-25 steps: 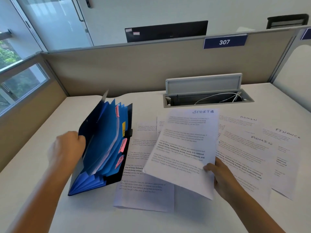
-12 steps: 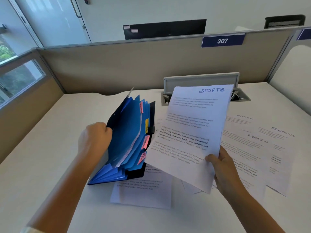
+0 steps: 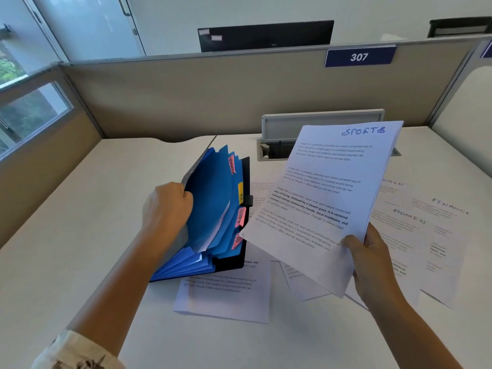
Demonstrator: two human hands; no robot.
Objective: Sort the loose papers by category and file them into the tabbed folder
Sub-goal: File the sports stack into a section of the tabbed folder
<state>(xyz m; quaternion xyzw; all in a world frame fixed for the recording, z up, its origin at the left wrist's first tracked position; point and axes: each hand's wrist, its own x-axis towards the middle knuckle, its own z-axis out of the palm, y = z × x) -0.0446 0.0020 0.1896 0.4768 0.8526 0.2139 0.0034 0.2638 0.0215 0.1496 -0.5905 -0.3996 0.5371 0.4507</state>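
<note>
The blue folder (image 3: 213,209) is propped open on the desk (image 3: 66,235) by the left hand (image 3: 166,206) gripping its front cover, so that the sheets marked SPORTS (image 3: 327,198), pinched in the right hand (image 3: 370,259), can be slotted in.

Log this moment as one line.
phase: filing | left hand: holds blue tabbed folder open | right hand: grips SPORTS papers beside folder | ADMIN sheet, FINANCE sheet: on desk

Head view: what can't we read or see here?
- Tab labels on the folder: too small and blurred.
- Sheets under the SPORTS paper: headings covered by it.
- Left hand fingertips: hidden behind the folder's cover.
- Cable tray: mostly blocked by the paper.
</note>
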